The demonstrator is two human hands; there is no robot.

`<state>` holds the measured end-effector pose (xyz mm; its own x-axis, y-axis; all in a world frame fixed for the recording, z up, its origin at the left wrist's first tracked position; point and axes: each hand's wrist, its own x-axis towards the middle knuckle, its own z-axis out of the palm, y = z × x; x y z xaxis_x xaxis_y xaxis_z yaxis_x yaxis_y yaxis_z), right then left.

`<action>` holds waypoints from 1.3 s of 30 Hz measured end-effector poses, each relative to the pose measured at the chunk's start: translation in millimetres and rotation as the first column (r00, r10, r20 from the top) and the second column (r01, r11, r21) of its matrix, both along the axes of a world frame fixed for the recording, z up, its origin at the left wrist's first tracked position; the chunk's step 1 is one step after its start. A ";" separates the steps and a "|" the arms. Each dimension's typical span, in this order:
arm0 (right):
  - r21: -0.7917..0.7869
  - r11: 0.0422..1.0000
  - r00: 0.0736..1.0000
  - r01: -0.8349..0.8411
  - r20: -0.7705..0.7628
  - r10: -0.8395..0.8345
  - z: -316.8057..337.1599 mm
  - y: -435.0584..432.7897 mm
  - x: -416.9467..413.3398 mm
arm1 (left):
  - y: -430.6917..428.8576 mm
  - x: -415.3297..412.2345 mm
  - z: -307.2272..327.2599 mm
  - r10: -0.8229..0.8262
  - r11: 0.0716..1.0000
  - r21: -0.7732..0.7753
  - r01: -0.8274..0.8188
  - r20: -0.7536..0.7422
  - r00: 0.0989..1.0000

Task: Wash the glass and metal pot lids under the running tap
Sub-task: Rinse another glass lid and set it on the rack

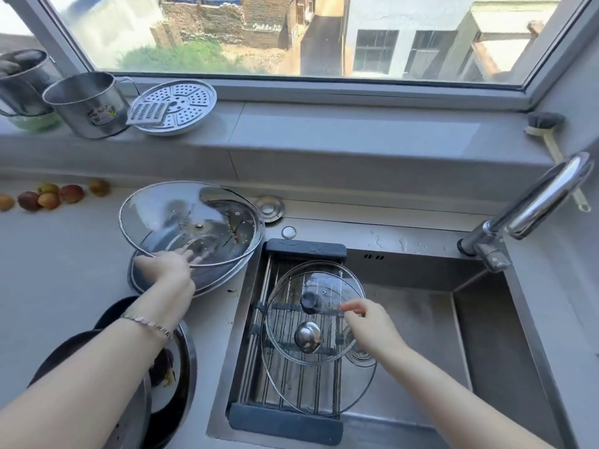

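Your left hand (168,267) holds the work at this moment: it grips the near rim of the large round glass lid with a metal rim (191,222), fingers curled under the glass and blurred. The lid is tilted up off the grey bench (64,254), just left of the sink. It hangs over a dark round metal-rimmed piece (207,283), and I cannot tell whether that is a pan or another lid. To the right, in the steel sink (486,319), a dark-framed steel drain rack (285,422) carries two more lids that overlap. The clear glass lid with a black knob (310,302) is at the far end and the larger clear glass lid with a shiny metal knob (308,337) is nearer you. Your right hand (372,328) is over their right edge, relaxed and holding nothing, its forefinger stretched toward the black knob. I cannot tell if it touches the glass. The curved chrome tap (544,196) stands at the far right of the sink, well apart from every lid, and no stream of water shows below it. I judge that you are fetching the big lid for its wash, so the rinsing itself is not yet begun. Next you need to carry that lid rightward over the rack without knocking the two lids there. The water must also be turned on, and your free right hand is best placed for that.
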<state>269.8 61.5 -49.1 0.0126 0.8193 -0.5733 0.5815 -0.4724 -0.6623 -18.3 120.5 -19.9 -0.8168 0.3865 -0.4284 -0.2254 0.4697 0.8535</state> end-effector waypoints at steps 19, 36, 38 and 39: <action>-0.150 0.643 0.525 0.751 -0.455 -0.719 30.0 -32.1 154.1 | -96.5 208.1 39.8 -0.584 0.812 0.214 0.543 0.316 0.748; -0.158 0.814 0.782 0.559 -0.226 -0.581 10.4 14.1 228.0 | -81.4 281.0 33.2 -0.373 0.926 0.069 0.372 0.326 0.869; -0.089 0.821 0.806 0.564 -0.154 -0.571 4.6 38.9 233.1 | -74.9 279.1 35.6 -0.360 0.932 0.065 0.358 0.300 0.883; -0.063 0.827 0.820 0.559 -0.104 -0.562 2.7 50.0 234.5 | -72.2 278.0 35.8 -0.359 0.932 0.066 0.356 0.297 0.885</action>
